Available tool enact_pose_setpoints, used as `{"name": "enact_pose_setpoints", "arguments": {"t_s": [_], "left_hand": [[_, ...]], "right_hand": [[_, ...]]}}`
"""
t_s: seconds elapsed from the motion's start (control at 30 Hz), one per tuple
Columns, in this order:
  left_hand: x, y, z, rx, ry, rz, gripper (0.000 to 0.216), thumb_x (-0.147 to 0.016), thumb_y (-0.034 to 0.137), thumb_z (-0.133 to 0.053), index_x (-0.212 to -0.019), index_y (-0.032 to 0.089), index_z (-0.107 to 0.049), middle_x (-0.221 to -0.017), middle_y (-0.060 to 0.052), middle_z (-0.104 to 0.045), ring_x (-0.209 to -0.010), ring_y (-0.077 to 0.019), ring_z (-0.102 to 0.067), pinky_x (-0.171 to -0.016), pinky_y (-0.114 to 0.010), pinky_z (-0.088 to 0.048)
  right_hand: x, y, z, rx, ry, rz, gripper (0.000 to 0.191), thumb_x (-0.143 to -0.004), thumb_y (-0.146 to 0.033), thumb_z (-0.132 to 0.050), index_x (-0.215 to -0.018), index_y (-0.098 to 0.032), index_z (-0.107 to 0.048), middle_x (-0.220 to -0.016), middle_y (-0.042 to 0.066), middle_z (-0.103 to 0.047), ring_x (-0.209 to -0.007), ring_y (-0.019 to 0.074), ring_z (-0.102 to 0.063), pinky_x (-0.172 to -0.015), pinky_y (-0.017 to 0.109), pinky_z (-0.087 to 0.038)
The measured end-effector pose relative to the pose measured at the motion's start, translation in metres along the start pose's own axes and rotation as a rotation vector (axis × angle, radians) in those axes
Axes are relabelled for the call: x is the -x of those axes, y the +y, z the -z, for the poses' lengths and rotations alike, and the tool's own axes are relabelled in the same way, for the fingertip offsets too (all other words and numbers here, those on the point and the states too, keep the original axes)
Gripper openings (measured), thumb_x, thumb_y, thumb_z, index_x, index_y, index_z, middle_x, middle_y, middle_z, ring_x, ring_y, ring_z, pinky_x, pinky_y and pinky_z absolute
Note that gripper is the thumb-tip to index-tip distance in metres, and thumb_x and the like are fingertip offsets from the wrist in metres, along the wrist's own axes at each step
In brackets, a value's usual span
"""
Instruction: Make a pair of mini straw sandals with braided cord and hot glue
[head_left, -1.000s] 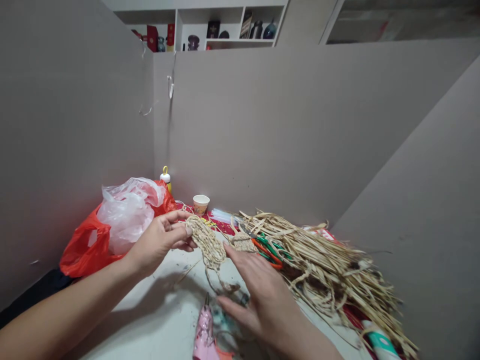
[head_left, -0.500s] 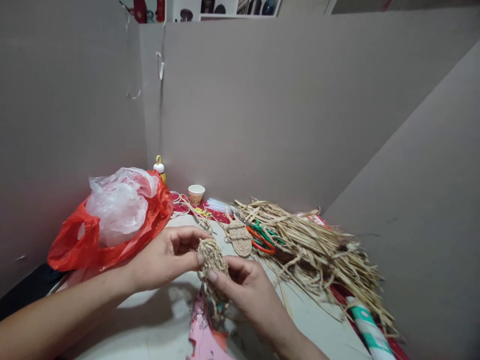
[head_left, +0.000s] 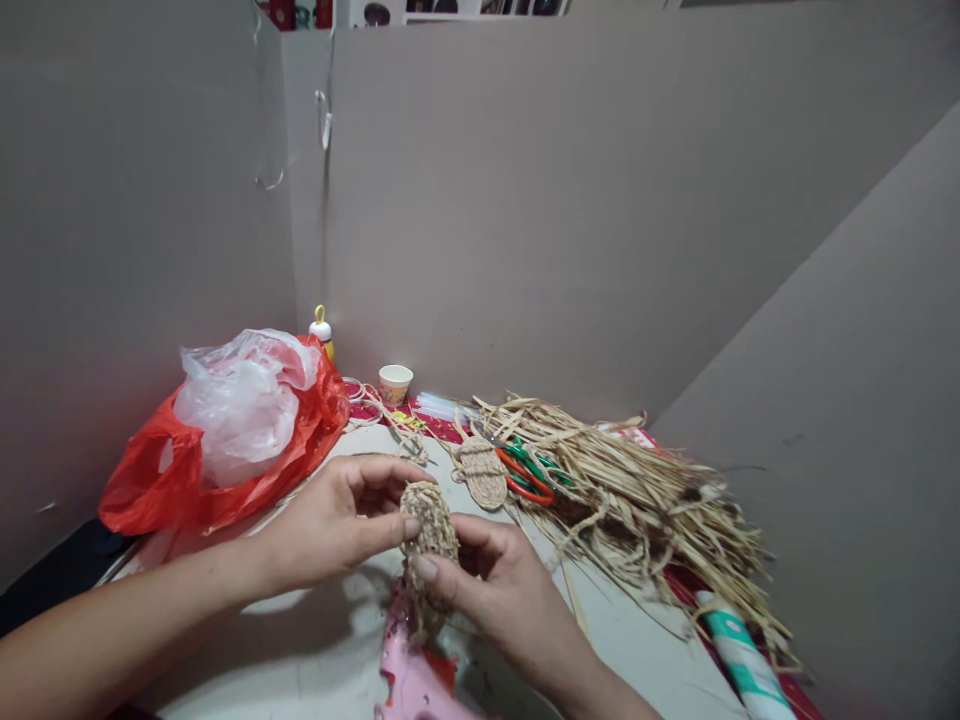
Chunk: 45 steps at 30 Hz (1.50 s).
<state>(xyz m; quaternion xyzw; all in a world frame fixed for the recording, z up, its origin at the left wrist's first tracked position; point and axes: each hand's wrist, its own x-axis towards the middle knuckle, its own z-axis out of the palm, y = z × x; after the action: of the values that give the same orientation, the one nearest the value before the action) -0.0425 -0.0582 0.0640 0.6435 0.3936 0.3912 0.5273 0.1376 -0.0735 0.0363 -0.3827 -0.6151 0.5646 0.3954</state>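
My left hand [head_left: 337, 520] and my right hand [head_left: 495, 585] both pinch a small oval woven straw piece [head_left: 427, 535], held upright above the white table [head_left: 315, 650]. The left thumb and fingers grip its left edge. The right thumb presses on its front lower part, fingers curled behind. Just below it lies a pink glue gun [head_left: 412, 675]. A second woven straw piece [head_left: 480, 475] lies flat on the table behind my hands.
A red plastic bag [head_left: 202, 480] with a clear bag inside sits at the left. A heap of dried straw [head_left: 645, 500] covers the right, with orange and green scissors [head_left: 529, 478] at its edge. A paper cup [head_left: 395, 383], a yellow bottle [head_left: 323, 333] and a tube [head_left: 739, 650] stand around. Grey partitions enclose the table.
My right hand moved from flat and open over the table up to the woven piece and closed on it. The piece came down and nearer to me.
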Motion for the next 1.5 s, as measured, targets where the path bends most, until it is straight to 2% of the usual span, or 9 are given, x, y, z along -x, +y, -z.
{"name": "enact_pose_setpoints", "arguments": {"t_s": [0.17, 0.3, 0.4, 0.8, 0.93, 1.1, 1.2, 1.33, 1.5], "left_hand": [[0.001, 0.001, -0.002, -0.052, 0.018, -0.042, 0.024, -0.076, 0.024, -0.071, -0.099, 0.016, -0.069, -0.084, -0.002, -0.065, -0.075, -0.0139, -0.055, -0.07, -0.026, -0.046], [0.0, -0.001, -0.001, -0.006, 0.015, -0.03, 0.027, -0.076, 0.028, -0.072, -0.099, 0.016, -0.068, -0.085, -0.002, -0.064, -0.075, -0.0139, -0.054, -0.07, -0.026, -0.045], [0.0, -0.002, -0.001, 0.024, 0.004, -0.014, 0.029, -0.075, 0.029, -0.073, -0.101, 0.016, -0.068, -0.084, -0.001, -0.063, -0.073, -0.0132, -0.052, -0.068, -0.025, -0.043], [0.002, -0.007, -0.002, 0.123, -0.009, -0.019, 0.035, -0.075, 0.027, -0.072, -0.109, 0.018, -0.067, -0.081, -0.001, -0.058, -0.075, -0.0141, -0.05, -0.068, -0.027, -0.041], [0.002, -0.015, -0.005, 0.143, -0.006, -0.048, 0.032, -0.075, 0.03, -0.073, -0.105, 0.018, -0.068, -0.079, -0.001, -0.059, -0.072, -0.0135, -0.05, -0.068, -0.027, -0.042], [0.0, -0.023, -0.008, 0.171, 0.014, -0.074, 0.029, -0.076, 0.033, -0.074, -0.101, 0.019, -0.07, -0.084, -0.003, -0.063, -0.075, -0.0153, -0.054, -0.072, -0.03, -0.045], [-0.001, -0.024, -0.007, 0.151, 0.025, -0.099, 0.035, -0.077, 0.034, -0.073, -0.109, 0.021, -0.069, -0.094, -0.005, -0.065, -0.077, -0.0158, -0.055, -0.072, -0.03, -0.046], [-0.002, -0.019, -0.002, 0.139, 0.104, -0.166, 0.046, -0.083, 0.038, -0.067, -0.126, 0.024, -0.059, -0.111, -0.008, -0.062, -0.076, -0.0152, -0.057, -0.071, -0.03, -0.048], [0.001, -0.017, -0.004, 0.103, 0.167, -0.202, 0.028, -0.085, 0.037, -0.063, -0.107, 0.02, -0.065, -0.095, -0.006, -0.065, -0.085, -0.0189, -0.058, -0.075, -0.032, -0.049]], "right_hand": [[-0.002, 0.005, -0.001, 0.037, 0.057, 0.048, 0.022, -0.079, -0.034, -0.068, -0.067, -0.016, -0.065, -0.059, -0.005, -0.045, -0.056, 0.0115, -0.039, -0.052, 0.024, -0.032], [-0.001, 0.003, 0.003, 0.099, 0.13, 0.106, 0.013, -0.079, -0.031, -0.069, -0.082, -0.018, -0.072, -0.073, 0.0, -0.066, -0.069, 0.0164, -0.058, -0.063, 0.025, -0.045], [0.0, 0.0, 0.006, 0.117, 0.22, 0.17, 0.012, -0.081, -0.029, -0.068, -0.084, -0.019, -0.074, -0.077, 0.003, -0.072, -0.073, 0.0184, -0.064, -0.067, 0.026, -0.05], [0.005, 0.002, -0.004, 0.039, 0.347, 0.189, 0.016, -0.076, -0.033, -0.073, -0.069, -0.019, -0.071, -0.064, 0.001, -0.066, -0.06, 0.017, -0.058, -0.06, 0.027, -0.048], [0.004, 0.003, -0.001, 0.041, 0.344, 0.17, 0.021, -0.074, -0.039, -0.074, -0.068, -0.019, -0.071, -0.064, 0.002, -0.068, -0.062, 0.019, -0.061, -0.061, 0.027, -0.049], [0.002, 0.005, 0.001, 0.059, 0.315, 0.186, 0.025, -0.074, -0.044, -0.075, -0.085, -0.021, -0.076, -0.078, 0.005, -0.074, -0.072, 0.0223, -0.066, -0.067, 0.029, -0.052], [0.0, 0.01, 0.003, 0.078, 0.306, 0.17, 0.021, -0.075, -0.04, -0.076, -0.072, -0.019, -0.074, -0.068, 0.003, -0.071, -0.063, 0.018, -0.061, -0.058, 0.025, -0.048], [-0.004, 0.014, 0.011, -0.08, 0.357, 0.143, 0.02, -0.075, -0.038, -0.078, -0.073, -0.019, -0.072, -0.065, 0.0, -0.066, -0.06, 0.0147, -0.055, -0.056, 0.023, -0.044], [-0.005, 0.011, 0.015, -0.278, 0.489, 0.155, 0.023, -0.071, -0.039, -0.081, -0.072, -0.021, -0.067, -0.061, -0.003, -0.057, -0.054, 0.0135, -0.05, -0.05, 0.024, -0.042]]}}
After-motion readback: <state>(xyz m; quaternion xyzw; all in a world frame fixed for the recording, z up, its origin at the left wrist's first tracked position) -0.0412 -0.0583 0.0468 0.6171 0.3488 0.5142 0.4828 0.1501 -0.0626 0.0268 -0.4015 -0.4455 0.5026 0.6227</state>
